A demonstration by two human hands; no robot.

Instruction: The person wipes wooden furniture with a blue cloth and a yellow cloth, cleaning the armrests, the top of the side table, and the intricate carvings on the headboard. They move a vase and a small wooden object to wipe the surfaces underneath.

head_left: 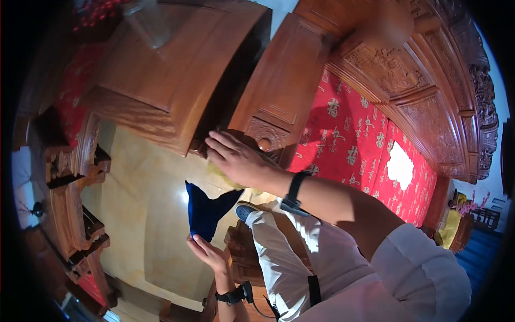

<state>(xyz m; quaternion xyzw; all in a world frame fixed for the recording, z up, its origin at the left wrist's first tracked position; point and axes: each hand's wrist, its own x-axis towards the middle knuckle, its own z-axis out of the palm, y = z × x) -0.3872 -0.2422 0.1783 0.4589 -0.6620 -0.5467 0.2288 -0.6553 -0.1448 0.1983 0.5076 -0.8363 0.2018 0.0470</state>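
Note:
My right hand (233, 158) rests against the carved wooden edge of the small cabinet, fingers bent over a yellowish cloth (215, 170) that shows under the palm. Beside it is a round wooden knob (264, 144) on the carved panel. Lower down, my left hand (207, 253) pinches one end of a dark blue cloth (208, 213), which spreads upward in two points above the floor. Both wrists wear black straps. Part of the yellow cloth is hidden by the right hand and forearm.
A large wooden table (171, 64) with a glass vase (147, 24) stands at upper left. Beyond the cabinet is a carved wooden seat with a red patterned cushion (348, 137). More carved furniture (75, 198) lines the left. Pale tiled floor (150, 214) lies between; my shoe (245, 210) is near.

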